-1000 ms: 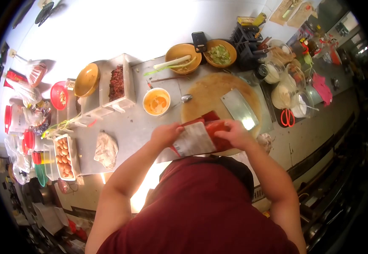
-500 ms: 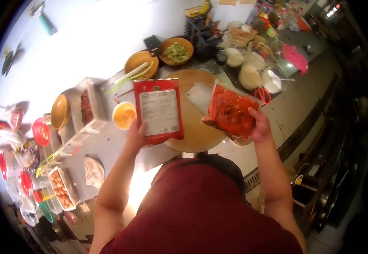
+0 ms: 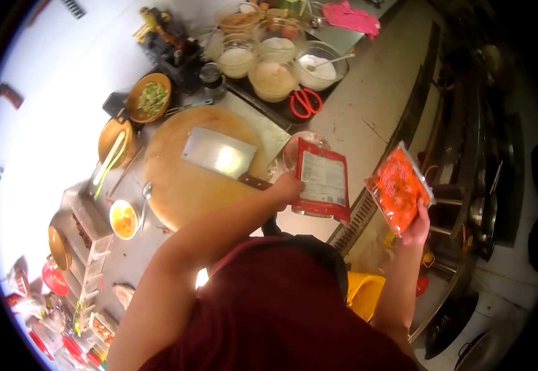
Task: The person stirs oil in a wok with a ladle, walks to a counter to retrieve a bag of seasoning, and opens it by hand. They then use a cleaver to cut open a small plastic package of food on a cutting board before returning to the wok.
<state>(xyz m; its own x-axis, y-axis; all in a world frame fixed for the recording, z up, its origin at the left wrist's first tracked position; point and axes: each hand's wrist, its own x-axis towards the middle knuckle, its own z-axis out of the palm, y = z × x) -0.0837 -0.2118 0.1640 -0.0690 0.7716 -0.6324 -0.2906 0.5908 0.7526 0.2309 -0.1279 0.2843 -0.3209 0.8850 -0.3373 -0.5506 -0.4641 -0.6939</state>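
My left hand (image 3: 288, 188) grips the edge of a flat red packet (image 3: 323, 176) with a white printed label facing up. My right hand (image 3: 415, 225) is closed on the lower corner of a clear plastic bag of red-orange food (image 3: 397, 190), out to the right past the counter's edge. A cleaver (image 3: 218, 151) lies on the round wooden chopping board (image 3: 176, 191), its handle near my left wrist. Partly behind the red packet stands a clear bowl (image 3: 306, 138).
Glass bowls of powders (image 3: 273, 78) and red-handled scissors (image 3: 306, 103) sit on a dark tray. Left of the board are a bowl of beaten egg (image 3: 124, 220), a spoon (image 3: 147, 190) and leeks (image 3: 113, 154). A yellow bin (image 3: 364, 294) is below; pans (image 3: 451, 324) lie at right.
The view has swung right. Both hands, with the packet and the bag, have moved right from over the board, and the cleaver is now in full view.
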